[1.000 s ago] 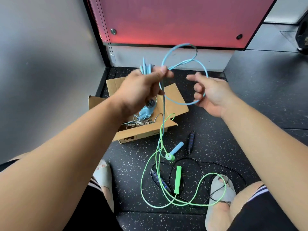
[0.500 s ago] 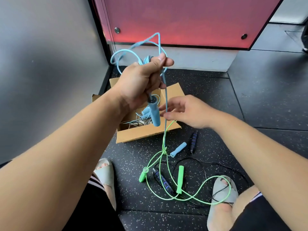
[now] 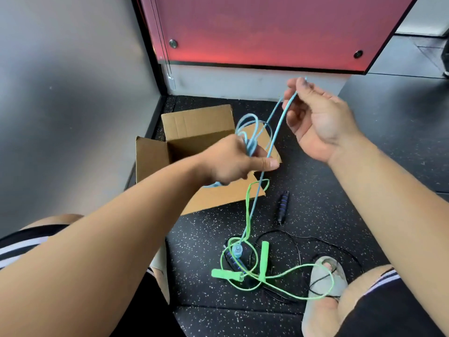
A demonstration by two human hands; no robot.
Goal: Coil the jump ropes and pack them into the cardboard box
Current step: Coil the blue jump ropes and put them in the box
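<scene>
The fingers (image 3: 295, 87) of my right hand (image 3: 320, 122) are pinching one strand of the blue jump rope (image 3: 277, 128) and holding it raised. The fingers of my left hand (image 3: 233, 161) are clamping the finished coils (image 3: 251, 142) in a closed fist directly above the open cardboard box (image 3: 194, 127). From the pinch, the strand is running down past my left thumb to the floor (image 3: 340, 203). There its blue handle (image 3: 237, 250) is lying inside the loops of the green jump rope (image 3: 247, 207); whether it is caught in them I cannot tell. The black jump rope (image 3: 283, 205) is lying loose beside them.

Step in hand: coiling the blue rope, by my estimate more than half gathered.

The next move is calling for these actions:
1. Lay the raised strand over the left fist as one more loop.
2. Draw the tail up slowly, freeing the handle from the green loops.
3. Lower the bundle into the box.

The green and black ropes are not yet coiled.
</scene>
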